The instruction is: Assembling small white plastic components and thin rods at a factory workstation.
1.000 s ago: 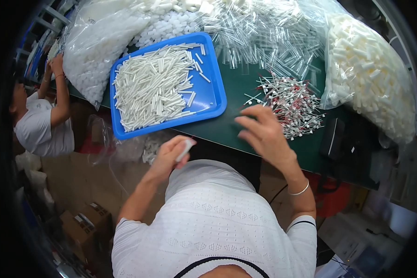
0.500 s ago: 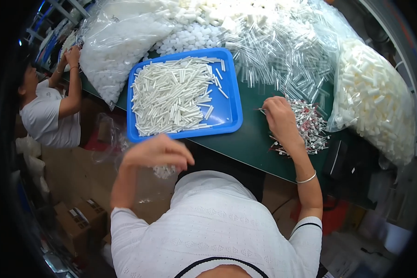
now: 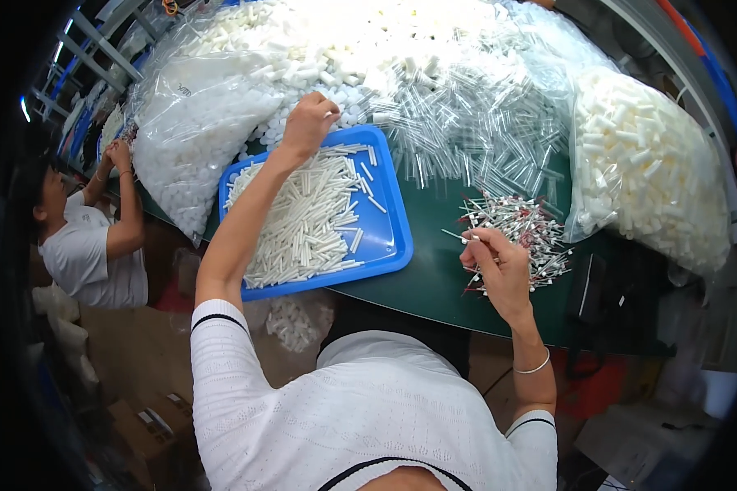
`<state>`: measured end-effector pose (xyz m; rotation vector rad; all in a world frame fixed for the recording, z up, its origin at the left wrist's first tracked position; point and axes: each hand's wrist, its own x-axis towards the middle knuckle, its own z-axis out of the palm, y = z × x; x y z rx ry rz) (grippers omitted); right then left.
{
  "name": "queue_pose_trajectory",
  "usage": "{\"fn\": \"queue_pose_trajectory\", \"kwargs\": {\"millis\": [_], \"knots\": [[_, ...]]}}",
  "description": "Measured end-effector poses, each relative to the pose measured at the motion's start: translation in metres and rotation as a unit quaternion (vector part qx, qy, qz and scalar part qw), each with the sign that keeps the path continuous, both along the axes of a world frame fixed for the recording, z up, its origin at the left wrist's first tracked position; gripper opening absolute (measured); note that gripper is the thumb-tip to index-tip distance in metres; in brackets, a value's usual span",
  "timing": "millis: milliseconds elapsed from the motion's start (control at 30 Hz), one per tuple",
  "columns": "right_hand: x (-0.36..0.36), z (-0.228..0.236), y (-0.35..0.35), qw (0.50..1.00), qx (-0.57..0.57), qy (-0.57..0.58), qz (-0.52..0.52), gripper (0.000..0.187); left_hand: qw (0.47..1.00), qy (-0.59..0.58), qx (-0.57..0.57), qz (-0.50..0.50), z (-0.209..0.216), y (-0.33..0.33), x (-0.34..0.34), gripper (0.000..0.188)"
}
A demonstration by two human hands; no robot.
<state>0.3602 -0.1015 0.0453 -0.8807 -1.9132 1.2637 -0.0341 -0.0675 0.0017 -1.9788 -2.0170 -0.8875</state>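
Observation:
My left hand (image 3: 307,129) reaches over the far edge of a blue tray (image 3: 395,245), next to a heap of small white caps (image 3: 348,106). Its fingers are pinched together; what they hold, if anything, is too small to make out. Short white tubes (image 3: 303,217) fill most of the tray. My right hand (image 3: 504,266) is closed on a thin white-ended stick (image 3: 453,235), which pokes out leftward from the fingertips. Beside that hand lies a pile of similar thin sticks (image 3: 520,217) with white ends and red parts.
Clear tubes (image 3: 467,123) are heaped across the back of the green table (image 3: 434,282). Bags of white pieces stand at the left (image 3: 196,123) and right (image 3: 647,164). A black box (image 3: 591,286) sits at the right. Another person (image 3: 94,237) works at the far left.
My left hand has swung from the tray's near side up to the caps beyond its far edge. My right hand still holds its stick, now turned more palm-up. The whole view has shifted slightly.

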Motion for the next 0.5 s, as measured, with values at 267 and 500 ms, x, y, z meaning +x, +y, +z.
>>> {"fn": "queue_pose_trajectory", "kwargs": {"millis": [267, 500], "knots": [[-0.016, 0.013, -0.026, 0.997, 0.038, -0.008, 0.061, 0.008, 0.587, -0.786, -0.147, -0.127, 0.037, -0.124, 0.149, 0.018], [-0.016, 0.011, -0.040, 0.991, 0.109, -0.053, 0.057, 0.004, 0.358, -0.916, -0.140, -0.117, 0.011, -0.150, 0.195, 0.033]]}}
